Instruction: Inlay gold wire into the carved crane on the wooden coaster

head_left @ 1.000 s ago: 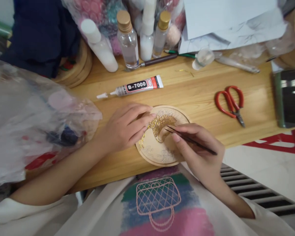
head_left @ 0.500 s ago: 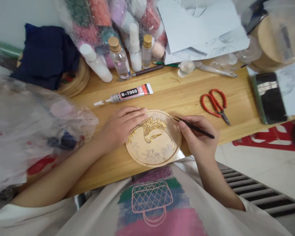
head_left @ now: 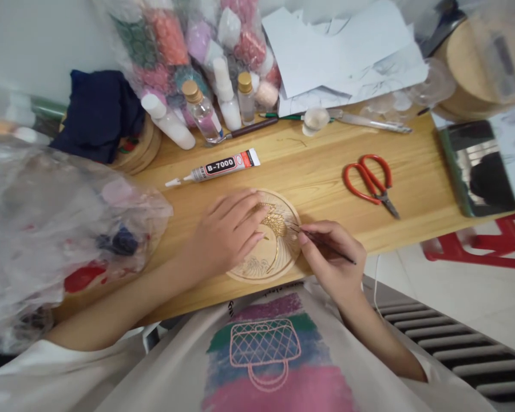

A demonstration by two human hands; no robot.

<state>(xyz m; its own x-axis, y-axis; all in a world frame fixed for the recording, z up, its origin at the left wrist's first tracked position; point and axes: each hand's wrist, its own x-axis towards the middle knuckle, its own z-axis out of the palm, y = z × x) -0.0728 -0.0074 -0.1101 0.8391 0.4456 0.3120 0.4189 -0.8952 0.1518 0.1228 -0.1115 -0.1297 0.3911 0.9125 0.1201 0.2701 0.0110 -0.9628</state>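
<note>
My left hand (head_left: 229, 232) lies flat over the left part of a round wooden disc (head_left: 264, 278), fingers stretched and slightly apart. The disc carries a drawn line pattern of waves and feathers, with a raised gold bird (head_left: 276, 222) partly hidden under my fingers. Pinched in my right hand (head_left: 337, 257) is a pair of slim black tweezers (head_left: 332, 249). Their tips are at the disc's right side, over the drawn lines near the gold wing; whether they touch is too small to tell. A B-7000 glue tube (head_left: 223, 166) lies behind the disc, its cap beside the nozzle.
Red-handled pliers (head_left: 371, 180) lie to the right, with a phone (head_left: 478, 166) farther out. Small bottles (head_left: 201, 111), a craft knife (head_left: 251, 128), a small round dish (head_left: 315, 120) and papers (head_left: 339, 51) line the back. Plastic bags (head_left: 68, 212) crowd the left.
The disc has turned clockwise. My left hand has slid right and covers more of the bird. My right hand has moved left and down, bringing the tweezers' tips over the disc.
</note>
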